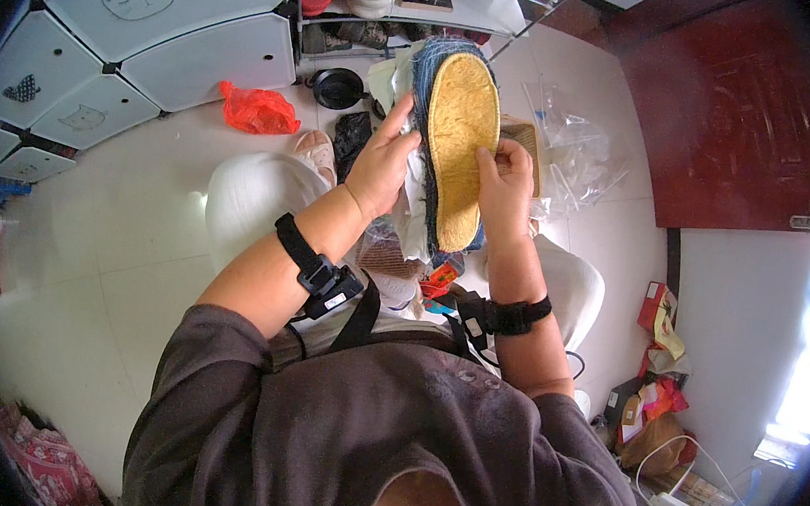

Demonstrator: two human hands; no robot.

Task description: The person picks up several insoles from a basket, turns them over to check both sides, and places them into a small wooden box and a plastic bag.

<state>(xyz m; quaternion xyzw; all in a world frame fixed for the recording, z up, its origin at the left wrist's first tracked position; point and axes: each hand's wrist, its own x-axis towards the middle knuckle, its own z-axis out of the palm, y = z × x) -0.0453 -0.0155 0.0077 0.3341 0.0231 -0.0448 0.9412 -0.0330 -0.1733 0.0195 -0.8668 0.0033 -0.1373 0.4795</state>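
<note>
A yellow fuzzy insole [460, 149] lies on top of a stack of frayed blue denim pieces [425, 88], held up before me above my lap. Whitish paper or cloth layers [416, 210] stick out along the stack's left side. My left hand [384, 157] grips the left edge of the stack, its thumb against the denim and its other fingers partly hidden. My right hand [509, 179] pinches the right edge of the insole at mid-length, with thumb on top and fingers curled. What lies beneath the stack is hidden.
A woven basket [529, 152] and clear plastic bags [580, 153] lie beyond my right hand. On the floor are an orange-red plastic bag [258, 110], a black pan [338, 88] and a black bag [351, 140]. A metal shoe rack [368, 17] stands ahead, white cabinets [205, 55] at left.
</note>
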